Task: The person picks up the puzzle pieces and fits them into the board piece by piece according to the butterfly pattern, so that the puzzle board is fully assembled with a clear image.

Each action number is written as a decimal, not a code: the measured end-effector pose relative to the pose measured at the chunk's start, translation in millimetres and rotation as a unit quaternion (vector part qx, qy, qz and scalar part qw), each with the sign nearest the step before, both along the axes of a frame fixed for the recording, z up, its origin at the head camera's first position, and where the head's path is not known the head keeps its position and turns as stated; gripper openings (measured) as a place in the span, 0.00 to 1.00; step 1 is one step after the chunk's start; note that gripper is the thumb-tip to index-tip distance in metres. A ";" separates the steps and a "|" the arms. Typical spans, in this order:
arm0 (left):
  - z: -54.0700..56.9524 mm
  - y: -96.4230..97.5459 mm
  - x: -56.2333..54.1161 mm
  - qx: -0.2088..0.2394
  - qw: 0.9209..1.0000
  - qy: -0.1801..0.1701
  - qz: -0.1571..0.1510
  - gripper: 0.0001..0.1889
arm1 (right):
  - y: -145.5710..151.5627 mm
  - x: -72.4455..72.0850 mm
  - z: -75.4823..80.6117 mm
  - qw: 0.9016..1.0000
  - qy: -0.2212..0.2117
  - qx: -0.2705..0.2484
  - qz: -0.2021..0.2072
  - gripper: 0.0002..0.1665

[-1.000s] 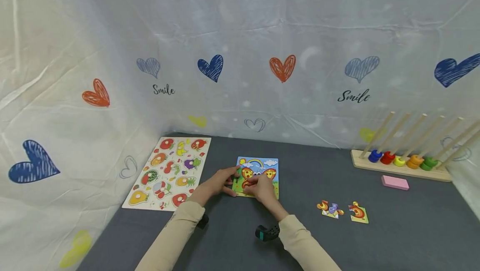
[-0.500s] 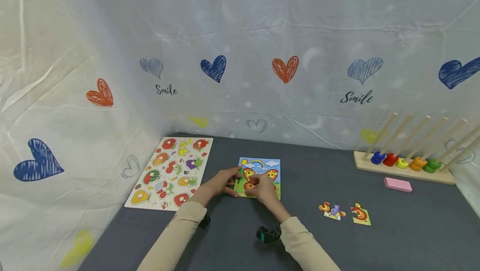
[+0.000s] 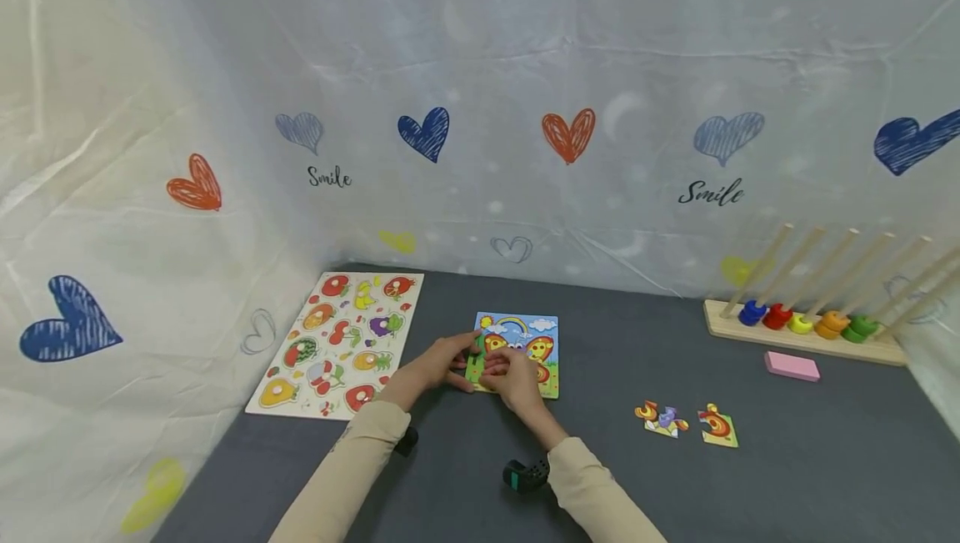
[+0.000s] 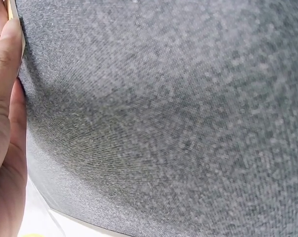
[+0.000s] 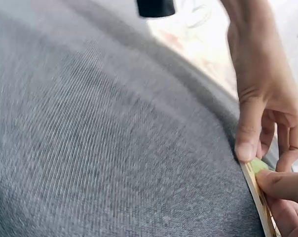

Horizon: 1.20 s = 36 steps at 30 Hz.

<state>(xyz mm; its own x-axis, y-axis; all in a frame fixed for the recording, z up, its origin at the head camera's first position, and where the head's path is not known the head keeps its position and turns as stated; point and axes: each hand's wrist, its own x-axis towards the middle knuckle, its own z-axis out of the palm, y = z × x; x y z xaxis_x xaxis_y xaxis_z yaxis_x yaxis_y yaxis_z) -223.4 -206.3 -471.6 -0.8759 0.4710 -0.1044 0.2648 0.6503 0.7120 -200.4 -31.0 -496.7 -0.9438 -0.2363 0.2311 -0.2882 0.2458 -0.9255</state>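
Observation:
A square butterfly jigsaw puzzle [image 3: 542, 326] lies on the dark table, with a rainbow and sun at its top. My left hand [image 3: 442, 364] grips its left side, thumb at the near edge and fingers along the side. At the puzzle's lower left corner my right hand [image 3: 516, 378] pinches a green-edged puzzle piece [image 5: 258, 165], mostly hidden by the fingers. In the right wrist view the left thumb touches the board's edge close to that piece. Two loose pieces, one with purple [image 3: 663, 420] and one with an orange swirl [image 3: 717, 426], lie to the right.
A fruit puzzle board [image 3: 341, 359] lies on the left, partly behind the left forearm. At the back right stands a wooden peg rack [image 3: 810, 337] with coloured rings. A pink block [image 3: 792, 365] sits before it. Printed cloth [image 3: 480, 209] hangs behind the table.
My right hand has shifted left across the puzzle, from the butterfly's middle to the lower left corner, uncovering the lower right wing. The left hand stays at the puzzle's left side.

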 end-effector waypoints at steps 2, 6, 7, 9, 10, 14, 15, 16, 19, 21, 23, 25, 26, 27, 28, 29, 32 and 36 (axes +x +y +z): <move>1.3 -0.6 0.5 0.001 1.000 0.000 0.005 0.47 | -1.0 -1.2 0.0 1.000 0.000 0.006 0.001 0.14; 1.0 -1.2 1.3 -0.007 1.000 0.005 -0.002 0.47 | 1.6 -2.0 -1.8 1.000 -0.014 -0.002 0.011 0.15; 0.4 -0.8 1.2 -0.010 1.000 0.010 -0.007 0.46 | 3.8 -1.8 -2.2 0.999 -0.027 -0.015 0.016 0.15; -1.0 -0.1 0.8 -0.015 1.000 0.016 -0.013 0.46 | 9.0 -1.0 -2.4 0.998 -0.052 -0.042 0.020 0.17; -1.4 0.2 0.8 -0.020 0.999 0.021 -0.016 0.47 | 12.1 -0.7 -1.9 0.996 -0.066 -0.059 0.023 0.17; -1.6 1.1 0.3 -0.001 1.000 0.001 -0.004 0.48 | 27.1 -0.1 3.0 0.988 -0.099 -0.115 0.021 0.19; -1.3 1.2 0.2 0.001 1.000 -0.001 -0.002 0.48 | 31.4 -0.1 4.4 0.987 -0.100 -0.123 0.017 0.19; -0.9 1.2 0.2 -0.006 1.000 0.005 -0.005 0.48 | 35.8 0.0 5.1 0.987 -0.100 -0.127 0.011 0.19; 0.4 0.6 0.4 -0.020 1.000 0.020 -0.011 0.48 | 47.0 0.4 5.3 0.987 -0.103 -0.126 -0.010 0.18; 1.7 0.5 1.0 -0.033 0.999 0.034 -0.018 0.47 | 51.8 1.3 3.8 0.986 -0.111 -0.120 -0.016 0.18; 2.3 -1.2 2.0 -0.026 0.999 0.030 -0.017 0.47 | 51.9 2.3 1.0 0.986 -0.121 -0.116 -0.009 0.18; 2.5 -2.0 2.5 -0.029 0.999 0.036 -0.023 0.47 | 49.7 3.5 -2.0 0.986 -0.123 -0.109 0.002 0.19; 2.4 -2.0 2.5 -0.025 0.999 0.036 -0.026 0.47 | 48.1 3.9 -3.4 0.988 -0.119 -0.100 0.005 0.18; 2.1 -1.8 2.4 -0.023 0.999 0.036 -0.028 0.47 | 46.5 4.1 -4.8 0.990 -0.111 -0.090 0.007 0.18; 1.7 -1.6 2.2 -0.022 0.999 0.035 -0.029 0.47 | 44.6 4.4 -5.9 0.991 -0.102 -0.082 0.010 0.18; 1.3 -1.3 1.9 -0.020 0.999 0.032 -0.028 0.47 | 42.8 4.6 -6.4 0.992 -0.098 -0.076 0.013 0.18; 1.2 -0.7 1.3 -0.006 1.000 0.014 -0.017 0.48 | 38.6 5.3 -5.8 0.995 -0.079 -0.060 0.023 0.17; 2.8 -1.7 1.1 -0.003 1.000 0.011 -0.013 0.48 | 35.0 9.3 4.6 0.995 -0.069 -0.065 0.039 0.16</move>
